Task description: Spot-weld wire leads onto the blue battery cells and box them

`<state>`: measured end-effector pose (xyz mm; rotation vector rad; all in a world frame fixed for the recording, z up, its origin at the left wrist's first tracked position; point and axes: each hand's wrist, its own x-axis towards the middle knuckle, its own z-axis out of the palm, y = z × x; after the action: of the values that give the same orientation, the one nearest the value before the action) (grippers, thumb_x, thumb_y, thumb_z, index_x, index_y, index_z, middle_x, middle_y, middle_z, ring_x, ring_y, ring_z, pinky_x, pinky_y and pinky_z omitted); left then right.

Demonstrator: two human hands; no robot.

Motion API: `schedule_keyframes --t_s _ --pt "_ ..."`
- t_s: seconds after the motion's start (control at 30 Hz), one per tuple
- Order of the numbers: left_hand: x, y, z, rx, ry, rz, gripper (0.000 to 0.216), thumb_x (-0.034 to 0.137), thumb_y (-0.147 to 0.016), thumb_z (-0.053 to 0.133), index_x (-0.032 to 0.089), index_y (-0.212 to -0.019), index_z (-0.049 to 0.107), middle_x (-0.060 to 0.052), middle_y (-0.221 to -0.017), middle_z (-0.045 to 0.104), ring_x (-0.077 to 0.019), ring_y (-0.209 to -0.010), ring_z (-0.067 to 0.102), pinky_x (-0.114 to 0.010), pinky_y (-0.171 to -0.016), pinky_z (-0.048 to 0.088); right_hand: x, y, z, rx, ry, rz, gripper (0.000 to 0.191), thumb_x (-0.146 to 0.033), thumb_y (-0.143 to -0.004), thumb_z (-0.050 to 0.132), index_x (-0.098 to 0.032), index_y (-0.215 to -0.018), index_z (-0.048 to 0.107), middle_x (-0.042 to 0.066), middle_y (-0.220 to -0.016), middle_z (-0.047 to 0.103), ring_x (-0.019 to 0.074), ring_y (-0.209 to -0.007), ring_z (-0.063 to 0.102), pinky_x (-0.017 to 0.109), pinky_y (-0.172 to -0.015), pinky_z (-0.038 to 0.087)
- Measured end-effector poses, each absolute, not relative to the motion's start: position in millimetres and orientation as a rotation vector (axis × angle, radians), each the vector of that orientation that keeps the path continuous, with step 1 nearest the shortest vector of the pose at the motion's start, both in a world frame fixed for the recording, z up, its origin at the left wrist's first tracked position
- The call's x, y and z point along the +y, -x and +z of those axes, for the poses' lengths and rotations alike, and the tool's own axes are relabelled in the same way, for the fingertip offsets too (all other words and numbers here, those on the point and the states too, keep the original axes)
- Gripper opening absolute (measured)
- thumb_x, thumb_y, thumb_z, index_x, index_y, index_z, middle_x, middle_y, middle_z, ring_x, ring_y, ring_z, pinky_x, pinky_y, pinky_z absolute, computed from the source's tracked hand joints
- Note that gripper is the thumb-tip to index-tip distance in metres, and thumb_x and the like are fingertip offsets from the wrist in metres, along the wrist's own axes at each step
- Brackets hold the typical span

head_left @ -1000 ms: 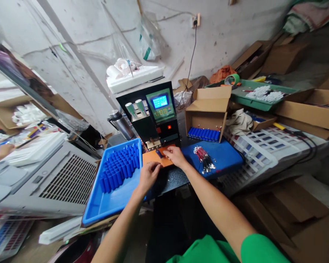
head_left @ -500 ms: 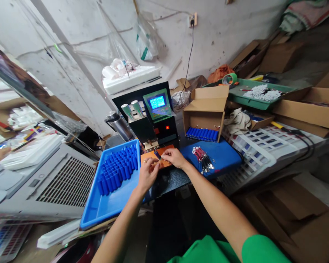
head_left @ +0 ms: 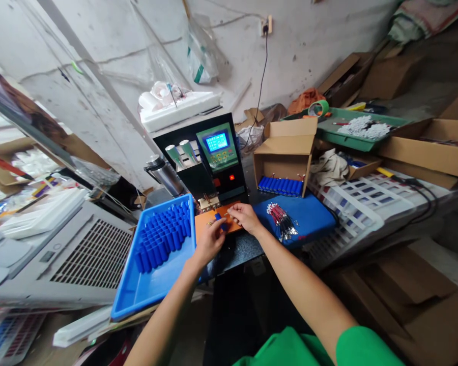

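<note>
Blue and slim, a small cylindrical cell [head_left: 219,217] lies on a flat orange plate [head_left: 202,219] at the near foot of a black box-shaped machine [head_left: 194,184] with a lit blue screen [head_left: 217,143]. Left-hand fingers [head_left: 209,239] close around the cell's near end. Just right of it, the right hand [head_left: 246,217] has thumb and forefinger pinched together; anything between them is too small to tell. Left of the plate, a blue plastic tray [head_left: 147,290] holds packed rows of upright blue cylinders [head_left: 162,235]. To the right, red-and-black wires with white ends [head_left: 281,221] lie on a blue flat pad [head_left: 315,218]; beyond them, an open brown cardboard box [head_left: 288,145] holds more blue cylinders, lying side by side.
</note>
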<state>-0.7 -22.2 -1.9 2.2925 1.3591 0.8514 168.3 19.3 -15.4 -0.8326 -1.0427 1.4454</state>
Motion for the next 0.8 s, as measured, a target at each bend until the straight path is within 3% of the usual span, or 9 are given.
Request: schedule_keyframes --t_s 0.27,0.5,0.6,0.8 --pt "-24.2 3.3 1.2 1.367 -2.245 0.840 0.044 0.019 -0.081 0.053 0.020 -0.125 0.056 -0.006 -0.095 0.058 -0.0161 -0.077 0.055 -0.030 -0.072 0.048 18.3 -168.3 -14.6 -1.021 0.846 1.454 0.033 -0.047 -0.066 0.070 -0.016 -0.067 0.057 -0.004 -0.054 0.050 0.0067 -0.044 0.039 0.017 -0.038 0.025" --pt "-27.0 0.8 7.3 1.364 -1.974 0.941 0.045 0.040 -0.088 0.054 0.018 -0.128 0.052 -0.002 -0.085 0.061 -0.0158 -0.075 0.059 -0.029 -0.071 0.049 20.0 -167.5 -14.2 -0.977 0.861 1.438 0.036 -0.050 -0.066 0.071 -0.017 -0.068 0.056 -0.004 -0.056 0.052 0.0064 -0.045 0.040 0.016 -0.038 0.026" --pt "-24.3 -1.2 6.8 1.418 -1.871 1.046 0.042 0.047 -0.089 0.052 0.017 -0.117 0.058 -0.003 -0.086 0.064 -0.0163 -0.075 0.061 -0.028 -0.068 0.049 21.1 -166.2 -14.5 -0.976 0.862 1.440 0.038 -0.052 -0.065 0.071 -0.017 -0.068 0.056 -0.004 -0.056 0.052 0.0063 -0.044 0.039 0.017 -0.039 0.026" --pt "-8.8 -4.1 9.9 1.427 -1.657 1.050 0.041 0.055 -0.084 0.055 0.015 -0.091 0.063 -0.002 -0.068 0.063 -0.0146 -0.058 0.058 -0.025 -0.054 0.045 20.9 -165.1 -14.0 -0.984 0.870 1.416 0.036 -0.050 -0.065 0.069 -0.017 -0.067 0.055 -0.004 -0.056 0.051 0.0065 -0.045 0.039 0.017 -0.039 0.026"
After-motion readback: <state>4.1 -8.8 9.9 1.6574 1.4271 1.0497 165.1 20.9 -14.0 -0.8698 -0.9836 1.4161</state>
